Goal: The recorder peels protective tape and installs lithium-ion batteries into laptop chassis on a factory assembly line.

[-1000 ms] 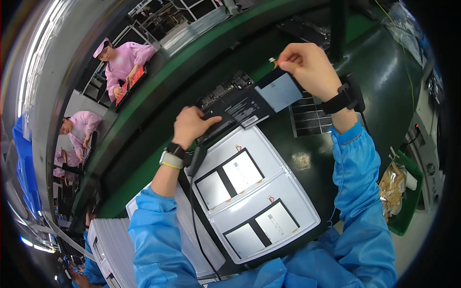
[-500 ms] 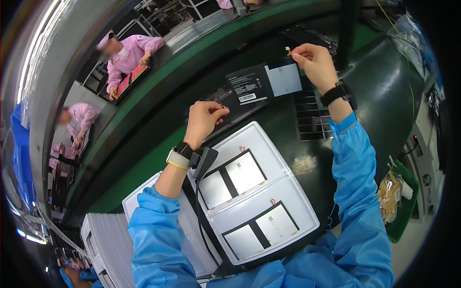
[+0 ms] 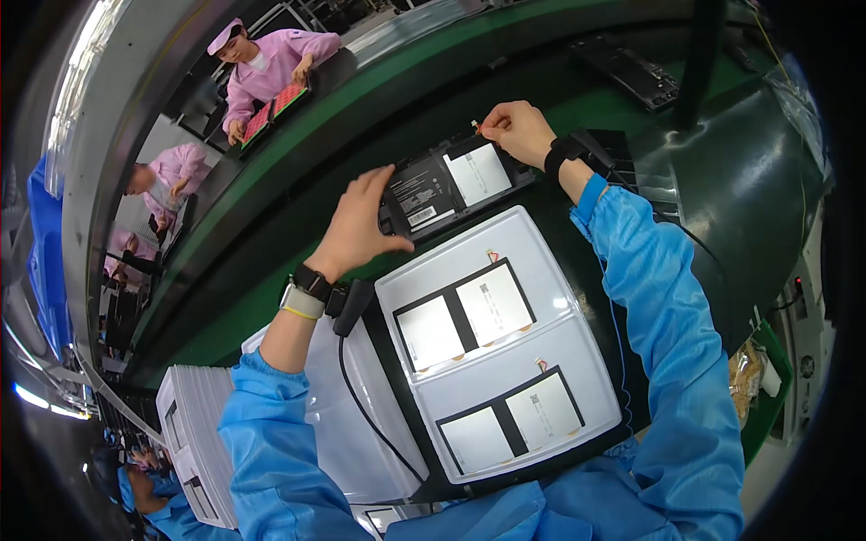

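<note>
A flat battery pack (image 3: pixel 478 174), with one black printed half and one silvery-white half, lies in or on a black device housing (image 3: pixel 520 174) beyond the white tray. My right hand (image 3: pixel 521 133) pinches its short red-orange cable (image 3: pixel 477 129), which ends in a small white connector, at the pack's upper right. Around the left end of the housing, my left hand (image 3: pixel 354 221) is open, thumb and fingers spread wide. Whether it touches the housing I cannot tell. Nearer me, the white plastic tray (image 3: pixel 561 335) carries two similar battery packs (image 3: pixel 496 302), each with a small cable.
White trays (image 3: pixel 185 451) are stacked at the lower left, beside another white tray (image 3: pixel 361 406). A second black housing (image 3: pixel 624 70) lies at the far right. A green bin (image 3: pixel 778 361) holds crumpled packaging. Across the line, a person in pink (image 3: pixel 263 72) handles a red-and-green panel (image 3: pixel 271 115).
My right hand has moved left, bringing the battery pack over the housing. My left hand has gone from pinched fingers to spread ones. The view has shifted slightly.
</note>
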`<state>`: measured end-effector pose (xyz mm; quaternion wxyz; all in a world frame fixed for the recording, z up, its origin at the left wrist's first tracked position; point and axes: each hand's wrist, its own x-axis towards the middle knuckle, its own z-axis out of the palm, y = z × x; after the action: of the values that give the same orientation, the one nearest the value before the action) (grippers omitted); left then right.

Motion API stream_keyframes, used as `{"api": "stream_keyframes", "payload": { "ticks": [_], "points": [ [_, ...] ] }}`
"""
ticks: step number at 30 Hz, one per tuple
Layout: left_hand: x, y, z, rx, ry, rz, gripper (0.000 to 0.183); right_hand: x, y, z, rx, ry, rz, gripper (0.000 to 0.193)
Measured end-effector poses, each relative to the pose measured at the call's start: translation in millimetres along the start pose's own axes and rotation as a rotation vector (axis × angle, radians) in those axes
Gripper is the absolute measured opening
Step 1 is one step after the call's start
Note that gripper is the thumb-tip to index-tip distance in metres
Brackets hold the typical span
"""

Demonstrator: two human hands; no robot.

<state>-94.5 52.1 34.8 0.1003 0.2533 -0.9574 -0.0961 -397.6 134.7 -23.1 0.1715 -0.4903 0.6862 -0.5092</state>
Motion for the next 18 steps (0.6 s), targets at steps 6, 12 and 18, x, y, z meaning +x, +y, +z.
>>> {"api": "stream_keyframes", "payload": {
  "ticks": [6, 12, 18],
  "points": [
    [-5, 0, 22, -0.090, 0.044, 0.032, 0.110, -4, 13, 14, 0.060, -0.009, -0.073, 0.011],
    [-7, 2, 20, -0.015, 0.050, 0.036, 0.108, -2, 13, 23, -0.016, -0.004, -0.174, 0.011],
    [-4, -4, 23, -0.058, -0.040, 0.059, 0.107, -13, 12, 22, -0.042, -0.061, -0.192, 0.017]
  ]
}}
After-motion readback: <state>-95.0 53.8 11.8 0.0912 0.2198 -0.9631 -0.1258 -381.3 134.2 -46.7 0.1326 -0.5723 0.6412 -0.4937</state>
